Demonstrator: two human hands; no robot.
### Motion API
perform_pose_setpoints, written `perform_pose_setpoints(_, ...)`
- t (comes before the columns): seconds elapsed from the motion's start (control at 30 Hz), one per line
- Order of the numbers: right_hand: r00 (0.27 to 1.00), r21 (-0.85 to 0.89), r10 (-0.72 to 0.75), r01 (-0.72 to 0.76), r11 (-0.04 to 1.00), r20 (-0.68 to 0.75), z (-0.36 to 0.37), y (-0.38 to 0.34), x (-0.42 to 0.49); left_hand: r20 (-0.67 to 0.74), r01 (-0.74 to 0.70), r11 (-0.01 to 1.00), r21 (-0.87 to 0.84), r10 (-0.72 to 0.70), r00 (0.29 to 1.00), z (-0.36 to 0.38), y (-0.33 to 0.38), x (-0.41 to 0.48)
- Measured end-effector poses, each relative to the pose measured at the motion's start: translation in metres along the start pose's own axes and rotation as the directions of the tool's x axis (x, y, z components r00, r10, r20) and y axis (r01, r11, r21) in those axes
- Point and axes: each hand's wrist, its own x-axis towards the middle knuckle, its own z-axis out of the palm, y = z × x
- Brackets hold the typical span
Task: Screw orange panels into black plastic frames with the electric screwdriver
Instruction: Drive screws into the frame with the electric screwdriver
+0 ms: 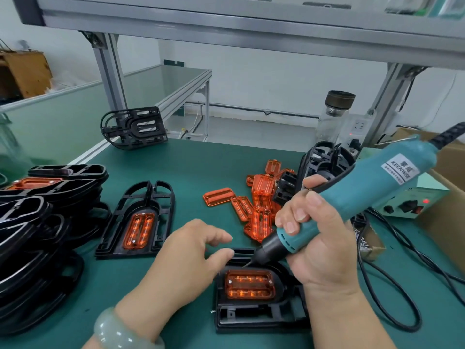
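Note:
A black plastic frame (pixel 254 317) lies near the table's front edge with an orange panel (pixel 249 285) seated in it, a screw head at each end. My right hand (pixel 319 245) grips a teal electric screwdriver (pixel 357 195); its bit tip hovers just above the frame's far rim. My left hand (pixel 186 263) rests beside the frame's left side, fingers loosely bent, fingertips at the frame's top edge. A second frame with an orange panel (pixel 137 220) lies to the left. Loose orange panels (pixel 254 205) are piled in the middle.
Stacked black frames (pixel 37 222) fill the left side. One frame (pixel 134 127) leans at the back left, more frames (pixel 324 162) stand at the right. A power supply box (pixel 412 200), black cables (pixel 392 285), a glass jar (pixel 333 117) and a cardboard box (pixel 448 222) sit at right.

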Motion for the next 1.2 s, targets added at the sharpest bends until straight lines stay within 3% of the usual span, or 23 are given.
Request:
perform_pose_setpoints(0.2, 1.0, 0.048, 0.012, -0.011, 0.999, -0.027, -0.001, -0.001, 0.0, 0.052, -0.114, 0.989, 0.097, 0.11, 0.993, 0.013, 0.012, 0.012)
perform_pose_setpoints(0.57, 0.999, 0.001, 0.039, -0.039, 0.999, 0.007, -0.002, -0.002, 0.001, 0.318, -0.234, 0.965, 0.122, 0.185, 0.93, 0.019, 0.022, 0.031)
perform_pose_setpoints(0.83, 0.998, 0.056, 0.052, -0.054, 0.997, 0.031, -0.005, -0.003, 0.002, 0.245, -0.258, 0.96, 0.108, 0.226, 0.943, 0.016, 0.02, 0.032)
perform_pose_setpoints(1.2, 0.991, 0.128, 0.066, -0.08, 0.988, 0.113, -0.008, -0.003, 0.002, 0.008, -0.094, 0.981, 0.168, 0.094, 0.996, -0.013, 0.002, 0.02)
